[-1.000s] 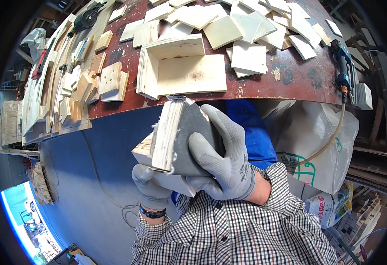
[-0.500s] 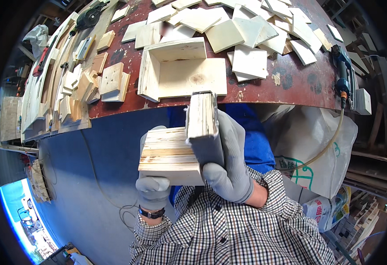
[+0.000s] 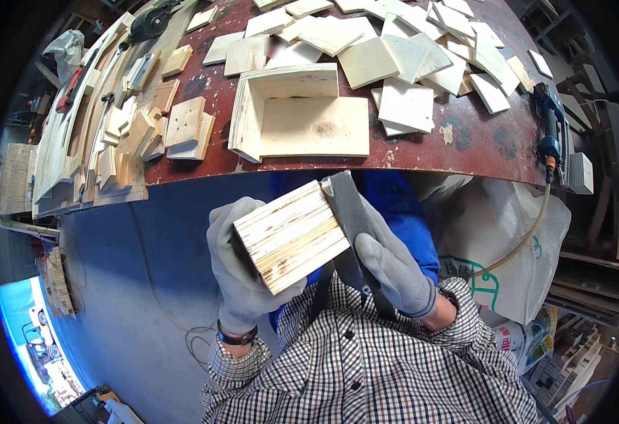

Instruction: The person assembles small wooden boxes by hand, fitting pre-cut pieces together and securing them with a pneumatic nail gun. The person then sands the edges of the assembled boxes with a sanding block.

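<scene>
My left hand (image 3: 233,272) is gloved in grey and closed around a thick stack of plywood pieces (image 3: 294,237), whose striped layered edges face up. The stack is tilted, its right end raised. In my right hand (image 3: 398,277), also gloved, is a sanding block (image 3: 349,206) with a dark grey abrasive face. This block stands slanted against the right end of the stack, apparently touching it. My right thumb lies along its near side; the other fingers are mostly hidden behind it. Both hands are in front of my body, below the table edge.
A red worktable (image 3: 458,152) spans ahead, bearing a partly built wooden box (image 3: 313,127) and many loose thin boards (image 3: 366,60). Small wood blocks (image 3: 185,124) lie left. A power tool (image 3: 550,124) with a hose (image 3: 528,230) sits at the right edge, above a plastic sack (image 3: 497,219).
The plywood stack has tilted, its right end rising. The sanding block has moved slightly right and down and turned, with its dark face now more visible. My left hand has shifted up around the stack.
</scene>
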`<state>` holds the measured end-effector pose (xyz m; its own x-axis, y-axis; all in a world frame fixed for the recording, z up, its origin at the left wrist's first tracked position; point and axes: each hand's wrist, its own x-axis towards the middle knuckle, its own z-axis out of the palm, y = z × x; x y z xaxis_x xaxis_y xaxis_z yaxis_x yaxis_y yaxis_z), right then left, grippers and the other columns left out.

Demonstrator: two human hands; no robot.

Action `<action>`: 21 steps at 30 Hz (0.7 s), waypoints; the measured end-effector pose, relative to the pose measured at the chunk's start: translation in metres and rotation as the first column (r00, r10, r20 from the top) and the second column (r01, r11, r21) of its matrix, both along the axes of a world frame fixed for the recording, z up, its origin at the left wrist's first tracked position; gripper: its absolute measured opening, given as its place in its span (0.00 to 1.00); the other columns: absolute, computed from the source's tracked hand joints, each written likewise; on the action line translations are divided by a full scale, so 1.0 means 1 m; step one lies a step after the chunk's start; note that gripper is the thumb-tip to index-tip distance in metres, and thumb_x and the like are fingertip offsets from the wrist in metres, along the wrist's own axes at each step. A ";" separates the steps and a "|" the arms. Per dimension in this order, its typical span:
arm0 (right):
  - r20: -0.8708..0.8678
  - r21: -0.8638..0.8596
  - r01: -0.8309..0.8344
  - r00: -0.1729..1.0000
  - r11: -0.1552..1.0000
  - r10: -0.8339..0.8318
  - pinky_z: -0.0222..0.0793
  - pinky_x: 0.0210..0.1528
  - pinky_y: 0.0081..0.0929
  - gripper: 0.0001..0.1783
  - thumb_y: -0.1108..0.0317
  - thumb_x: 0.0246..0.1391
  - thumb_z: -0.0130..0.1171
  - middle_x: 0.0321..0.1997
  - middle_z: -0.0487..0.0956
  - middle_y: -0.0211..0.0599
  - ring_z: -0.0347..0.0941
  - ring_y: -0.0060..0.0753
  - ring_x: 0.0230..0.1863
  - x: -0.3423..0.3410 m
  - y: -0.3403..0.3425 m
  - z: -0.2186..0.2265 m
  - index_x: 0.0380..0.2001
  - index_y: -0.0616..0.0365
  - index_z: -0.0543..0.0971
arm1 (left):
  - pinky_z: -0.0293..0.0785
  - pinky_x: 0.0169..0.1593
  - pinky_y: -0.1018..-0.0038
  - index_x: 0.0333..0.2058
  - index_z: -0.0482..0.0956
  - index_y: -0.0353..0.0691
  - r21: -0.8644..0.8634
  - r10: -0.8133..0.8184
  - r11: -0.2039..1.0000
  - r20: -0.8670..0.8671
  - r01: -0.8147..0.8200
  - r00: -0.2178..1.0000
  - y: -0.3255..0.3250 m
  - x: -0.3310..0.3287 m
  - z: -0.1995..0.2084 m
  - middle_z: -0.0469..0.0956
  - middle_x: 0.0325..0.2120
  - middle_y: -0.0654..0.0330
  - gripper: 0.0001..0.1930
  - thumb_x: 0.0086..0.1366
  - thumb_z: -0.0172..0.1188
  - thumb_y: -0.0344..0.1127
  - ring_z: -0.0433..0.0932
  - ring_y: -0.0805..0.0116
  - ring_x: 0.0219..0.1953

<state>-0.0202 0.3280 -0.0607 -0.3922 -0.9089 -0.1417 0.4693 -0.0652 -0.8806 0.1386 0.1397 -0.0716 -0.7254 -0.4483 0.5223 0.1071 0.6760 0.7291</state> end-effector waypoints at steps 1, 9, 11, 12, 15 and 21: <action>0.052 0.040 -0.076 0.996 0.996 0.074 0.41 0.84 0.38 0.49 0.49 0.73 0.56 0.85 0.50 0.51 0.47 0.43 0.85 0.001 0.013 -0.003 0.81 0.67 0.47 | 0.75 0.63 0.61 0.69 0.63 0.35 -0.070 0.113 0.992 0.085 -0.107 0.990 -0.001 0.007 0.001 0.70 0.57 0.52 0.60 0.48 0.83 0.66 0.74 0.60 0.60; -0.918 -0.067 0.182 0.375 0.981 -0.132 0.62 0.69 0.51 0.40 0.55 0.66 0.61 0.66 0.69 0.65 0.68 0.60 0.65 -0.025 -0.025 0.032 0.75 0.60 0.66 | 0.73 0.64 0.62 0.67 0.64 0.37 -0.073 0.102 0.993 0.195 -0.090 0.975 0.006 0.005 -0.001 0.67 0.59 0.51 0.55 0.43 0.86 0.41 0.72 0.58 0.61; -0.974 -0.010 0.193 0.220 0.981 -0.053 0.62 0.65 0.53 0.38 0.54 0.65 0.62 0.66 0.69 0.65 0.69 0.60 0.62 -0.008 -0.041 0.034 0.75 0.52 0.69 | 0.74 0.62 0.58 0.67 0.65 0.39 -0.095 0.118 0.989 0.088 -0.109 0.989 0.018 -0.004 0.005 0.70 0.59 0.50 0.55 0.42 0.88 0.44 0.73 0.53 0.60; -0.974 -0.038 0.241 0.210 0.970 -0.090 0.62 0.63 0.53 0.37 0.53 0.63 0.62 0.67 0.69 0.64 0.70 0.58 0.61 0.001 -0.040 0.029 0.74 0.49 0.71 | 0.74 0.62 0.58 0.67 0.65 0.39 -0.096 0.117 0.989 0.077 -0.109 0.990 0.016 -0.005 0.004 0.69 0.59 0.50 0.55 0.42 0.88 0.43 0.73 0.53 0.60; -0.942 0.042 0.080 0.334 0.996 0.013 0.63 0.66 0.52 0.35 0.51 0.65 0.61 0.70 0.68 0.64 0.70 0.59 0.63 0.018 0.003 0.014 0.72 0.51 0.72 | 0.74 0.61 0.60 0.68 0.66 0.39 -0.083 0.206 0.977 0.140 -0.196 0.968 0.007 0.003 -0.003 0.67 0.58 0.50 0.53 0.44 0.86 0.39 0.72 0.53 0.59; -0.920 -0.068 0.168 0.372 0.983 -0.127 0.66 0.67 0.54 0.40 0.53 0.60 0.65 0.68 0.69 0.68 0.70 0.65 0.65 -0.003 0.009 0.004 0.71 0.64 0.71 | 0.75 0.65 0.62 0.68 0.64 0.36 -0.058 0.212 0.977 0.262 -0.204 0.941 0.005 0.012 -0.009 0.65 0.60 0.51 0.52 0.46 0.85 0.35 0.74 0.58 0.63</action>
<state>-0.0234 0.3371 -0.0570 -0.4280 -0.8257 0.3676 -0.6407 -0.0097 -0.7677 0.1509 0.1443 -0.0806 -0.7314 -0.5916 0.3391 -0.2327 0.6840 0.6914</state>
